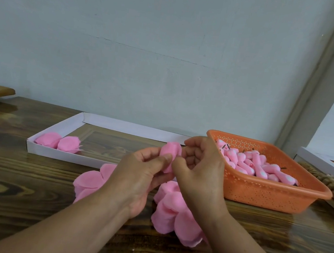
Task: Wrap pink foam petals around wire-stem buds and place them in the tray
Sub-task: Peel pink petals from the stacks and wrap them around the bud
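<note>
Holding both hands over the table (28, 204), we pinch the petal (170, 153) with left grip (144, 173) and right grip (198, 169), closing it around a bud.

You face a pale blue-grey wall (150, 41) behind a dark-grained wooden table (20, 182), with a grey door frame (311, 97) at far right.

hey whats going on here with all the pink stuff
A person is making foam flowers. Both the left hand and the right hand pinch a pink petal bud above the wooden table. Two finished flowers lie in the white tray. Loose petals sit below the hands, and the orange basket holds unwrapped buds.
</note>
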`<action>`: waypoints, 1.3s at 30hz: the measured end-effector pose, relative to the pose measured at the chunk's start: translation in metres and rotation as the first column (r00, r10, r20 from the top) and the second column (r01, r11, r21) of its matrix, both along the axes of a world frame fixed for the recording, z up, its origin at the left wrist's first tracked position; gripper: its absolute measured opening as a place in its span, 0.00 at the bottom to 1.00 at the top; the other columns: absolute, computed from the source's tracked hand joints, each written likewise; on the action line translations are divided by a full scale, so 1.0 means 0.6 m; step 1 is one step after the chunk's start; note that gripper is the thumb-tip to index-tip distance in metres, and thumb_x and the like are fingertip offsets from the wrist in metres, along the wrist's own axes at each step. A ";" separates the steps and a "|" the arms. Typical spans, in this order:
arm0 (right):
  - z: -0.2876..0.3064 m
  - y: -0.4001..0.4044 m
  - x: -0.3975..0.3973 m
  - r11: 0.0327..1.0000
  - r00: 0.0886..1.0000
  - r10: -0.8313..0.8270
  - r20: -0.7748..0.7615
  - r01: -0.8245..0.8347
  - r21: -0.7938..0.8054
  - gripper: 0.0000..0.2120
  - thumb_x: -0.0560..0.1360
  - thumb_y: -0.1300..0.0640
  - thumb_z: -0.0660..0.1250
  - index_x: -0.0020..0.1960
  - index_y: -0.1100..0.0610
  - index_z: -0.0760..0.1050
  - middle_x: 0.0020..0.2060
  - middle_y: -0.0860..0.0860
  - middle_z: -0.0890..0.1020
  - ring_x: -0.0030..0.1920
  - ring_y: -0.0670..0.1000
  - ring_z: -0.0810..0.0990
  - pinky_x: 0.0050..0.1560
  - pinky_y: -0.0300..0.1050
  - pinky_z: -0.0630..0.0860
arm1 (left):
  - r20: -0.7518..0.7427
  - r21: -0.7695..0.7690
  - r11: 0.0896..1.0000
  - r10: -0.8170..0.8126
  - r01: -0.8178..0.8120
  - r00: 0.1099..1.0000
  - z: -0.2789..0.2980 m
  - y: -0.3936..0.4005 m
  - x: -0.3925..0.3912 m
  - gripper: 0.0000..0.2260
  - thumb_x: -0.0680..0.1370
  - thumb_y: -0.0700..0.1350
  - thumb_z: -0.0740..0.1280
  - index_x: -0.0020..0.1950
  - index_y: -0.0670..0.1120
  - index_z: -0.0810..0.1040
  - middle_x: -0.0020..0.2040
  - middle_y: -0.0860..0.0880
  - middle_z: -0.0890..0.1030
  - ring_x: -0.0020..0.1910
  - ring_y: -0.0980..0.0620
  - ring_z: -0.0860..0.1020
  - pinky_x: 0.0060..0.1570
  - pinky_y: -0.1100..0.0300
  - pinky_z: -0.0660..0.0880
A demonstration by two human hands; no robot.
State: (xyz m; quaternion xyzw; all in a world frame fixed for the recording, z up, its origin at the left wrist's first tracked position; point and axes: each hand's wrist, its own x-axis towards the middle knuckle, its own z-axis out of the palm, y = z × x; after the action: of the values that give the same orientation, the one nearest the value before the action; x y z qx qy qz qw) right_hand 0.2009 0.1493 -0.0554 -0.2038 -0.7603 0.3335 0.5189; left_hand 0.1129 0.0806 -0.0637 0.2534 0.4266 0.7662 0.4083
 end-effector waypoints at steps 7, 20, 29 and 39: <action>-0.015 -0.012 -0.007 0.976 0.995 -0.088 0.050 0.076 0.203 0.16 0.68 0.58 0.72 0.44 0.42 0.67 0.37 0.38 0.75 0.42 0.42 0.75 0.41 0.31 0.70 | 0.036 0.000 0.994 0.106 -0.106 0.994 0.004 0.003 -0.005 0.05 0.75 0.34 0.67 0.49 0.39 0.81 0.38 0.43 0.83 0.31 0.53 0.80 0.31 0.63 0.78; 0.005 -0.015 0.002 0.993 0.995 0.101 -0.003 -0.100 0.055 0.16 0.69 0.62 0.73 0.47 0.46 0.70 0.38 0.43 0.78 0.41 0.41 0.78 0.43 0.33 0.75 | 0.009 -0.025 0.987 -0.160 0.160 0.987 0.010 -0.005 -0.028 0.15 0.64 0.43 0.70 0.50 0.40 0.80 0.51 0.40 0.81 0.51 0.48 0.79 0.42 0.58 0.81; 0.001 -0.024 0.002 0.943 0.960 0.272 -0.068 -0.280 -0.180 0.14 0.67 0.68 0.74 0.44 0.53 0.74 0.38 0.50 0.82 0.41 0.51 0.82 0.44 0.45 0.80 | -0.048 0.010 0.956 -0.291 0.292 0.956 -0.008 0.000 -0.030 0.22 0.70 0.50 0.69 0.60 0.39 0.77 0.56 0.38 0.78 0.56 0.42 0.72 0.58 0.46 0.66; 0.003 -0.026 0.001 0.804 0.889 0.418 -0.188 -0.458 -0.379 0.20 0.62 0.71 0.74 0.47 0.55 0.72 0.39 0.53 0.79 0.40 0.52 0.81 0.40 0.48 0.80 | -0.067 0.117 0.873 -0.469 0.473 0.881 -0.004 -0.006 -0.031 0.15 0.73 0.51 0.67 0.54 0.43 0.83 0.51 0.42 0.83 0.50 0.50 0.82 0.43 0.57 0.79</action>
State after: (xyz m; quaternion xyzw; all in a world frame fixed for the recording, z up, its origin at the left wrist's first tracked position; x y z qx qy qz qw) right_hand 0.2015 0.1336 -0.0538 -0.1114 -0.6732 0.6065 0.4082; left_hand 0.0941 0.0772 -0.0664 0.3898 0.3086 0.6652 0.5572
